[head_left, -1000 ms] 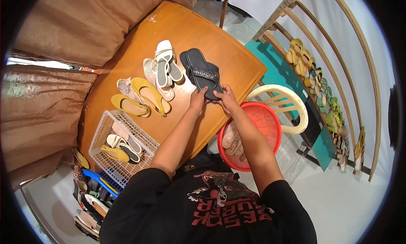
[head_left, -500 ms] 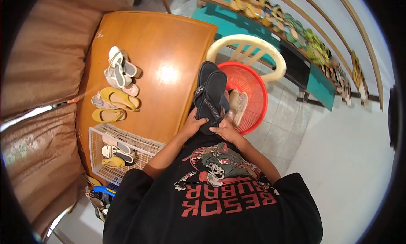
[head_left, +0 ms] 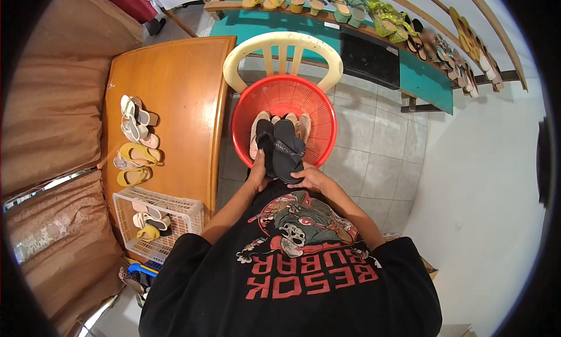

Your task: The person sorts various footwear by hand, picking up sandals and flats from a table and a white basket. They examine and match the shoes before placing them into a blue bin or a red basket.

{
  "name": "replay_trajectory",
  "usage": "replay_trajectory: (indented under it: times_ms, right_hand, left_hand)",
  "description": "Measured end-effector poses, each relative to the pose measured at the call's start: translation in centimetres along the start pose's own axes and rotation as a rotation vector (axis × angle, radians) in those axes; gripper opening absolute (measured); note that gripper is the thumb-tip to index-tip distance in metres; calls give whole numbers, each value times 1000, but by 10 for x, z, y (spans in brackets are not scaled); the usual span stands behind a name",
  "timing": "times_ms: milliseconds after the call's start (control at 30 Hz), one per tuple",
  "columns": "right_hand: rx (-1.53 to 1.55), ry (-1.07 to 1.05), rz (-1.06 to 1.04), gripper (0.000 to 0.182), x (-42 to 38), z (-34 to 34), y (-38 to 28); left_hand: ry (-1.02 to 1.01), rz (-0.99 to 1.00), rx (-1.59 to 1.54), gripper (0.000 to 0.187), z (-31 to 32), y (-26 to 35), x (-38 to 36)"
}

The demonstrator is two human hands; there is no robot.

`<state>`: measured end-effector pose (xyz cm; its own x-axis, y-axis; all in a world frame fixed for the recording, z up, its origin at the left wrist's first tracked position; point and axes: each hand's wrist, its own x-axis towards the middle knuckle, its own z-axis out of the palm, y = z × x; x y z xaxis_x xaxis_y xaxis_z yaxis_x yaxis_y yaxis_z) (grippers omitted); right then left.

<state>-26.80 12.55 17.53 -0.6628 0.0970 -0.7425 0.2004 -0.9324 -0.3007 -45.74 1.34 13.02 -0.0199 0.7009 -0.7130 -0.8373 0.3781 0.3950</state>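
Note:
My left hand [head_left: 256, 172] is closed on the heel end of one black sandal [head_left: 265, 142]. Beside it, my right hand [head_left: 310, 177] grips the heel of the matching black sandal [head_left: 288, 151], thumb on top. Both sandals point away from me, side by side and slightly overlapping, over the near part of a red plastic basket [head_left: 329, 118]. Inside the basket lie several pale shoes [head_left: 304, 126], partly covered by the black pair. A cream plastic chair [head_left: 333, 65] stands with its backrest behind the basket.
On the left, a wooden table [head_left: 181, 103] carries white sandals [head_left: 134, 119], yellow sandals [head_left: 142, 154] and a white plastic crate [head_left: 196, 211] with shoes inside. Along the far side, a shelf [head_left: 234, 24] holds rows of sandals. A white wall [head_left: 485, 191] rises at right.
My view has turned, so the basket and chair sit more central. The black sandals have come down from the basket's left edge to over its near side, spread slightly apart, still in both hands.

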Motion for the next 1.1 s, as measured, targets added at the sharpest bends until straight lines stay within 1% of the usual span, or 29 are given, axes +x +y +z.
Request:
replay_trajectory:
  times_ms: [33, 67, 100, 133, 167, 233, 300, 333, 400, 433, 500, 567, 600, 667, 700, 767, 800, 867, 900, 933, 967, 1000, 1033, 1067, 1100]
  right_hand:
    - [-5, 0, 1, 53, 0, -14, -3]
    - [-41, 93, -10, 50, 4, -32, -3]
    - [-78, 185, -23, 48, 9, -49, -3]
    - [-82, 185, -21, 48, 8, -54, -11]
    - [-119, 233, -68, 46, 8, -59, -21]
    - [-203, 346, -124, 44, 12, -63, -43]
    - [-209, 372, -154, 43, 22, -63, -62]
    - [-205, 398, -192, 41, 28, -64, -71]
    - [-178, 400, -209, 40, 37, -66, -82]
    - [-130, 394, -253, 40, 41, -70, -85]
    - [-82, 393, -307, 39, 49, -74, -92]
    - [-24, 644, -403, 42, 71, -96, -74]
    - [-21, 649, -407, 42, 82, -111, -65]
    - [46, 800, -210, 38, 94, -132, -52]
    - [50, 803, -213, 38, 99, -136, -48]
    - [79, 721, -225, 41, 104, -134, -45]
    - [78, 721, -224, 41, 104, -133, -45]
    - [-138, 745, -267, 50, 110, -137, -35]
    - [-133, 741, -262, 50, 116, -141, -27]
    - [-210, 776, -274, 54, 138, -168, -8]
    - [-291, 810, -289, 59, 151, -187, 2]
    - [-296, 802, -292, 59, 152, -194, 7]
    - [-507, 798, -261, 62, 151, -199, 11]
    - [-721, 786, -230, 66, 144, -190, 9]
    - [-809, 760, -211, 58, 134, -181, 8]
  left_hand:
    - [61, -7, 43, 56, 4, -5, 2]
    - [122, -16, 86, 51, 9, -9, 4]
    - [121, -13, 82, 51, 13, -9, 9]
    - [141, -58, 63, 46, 18, -8, 14]
    - [162, -104, 42, 45, 22, -7, 20]
    - [135, -86, 42, 48, 27, -5, 41]
    - [91, -60, 27, 56, 30, 0, 68]
    - [95, -55, 20, 56, 32, 4, 81]
    - [33, 18, 13, 56, 38, 11, 105]
    - [122, 17, 21, 56, 56, 21, 104]
    - [127, -1, 29, 55, 58, 24, 121]
    - [184, -49, 64, 54, 46, 12, 147]
    - [178, -52, 66, 54, 33, 2, 163]
    - [206, -378, 258, 58, 17, -9, 184]
    - [203, -380, 261, 58, 16, -15, 184]
    - [344, -336, 399, 66, 30, -21, 167]
    - [344, -337, 397, 66, 35, -22, 162]
    - [316, -313, 304, 75, 39, -24, 155]
    - [280, -343, 302, 80, 38, -24, 155]
    - [286, -342, 304, 80, 40, -22, 149]
    - [270, -353, 415, 82, 43, -18, 143]
    - [254, -363, 522, 83, 45, -15, 138]
    - [262, -350, 622, 78, 37, -18, 140]
    - [270, -338, 612, 78, 25, -21, 144]
    - [215, -317, 578, 74, 10, -23, 147]
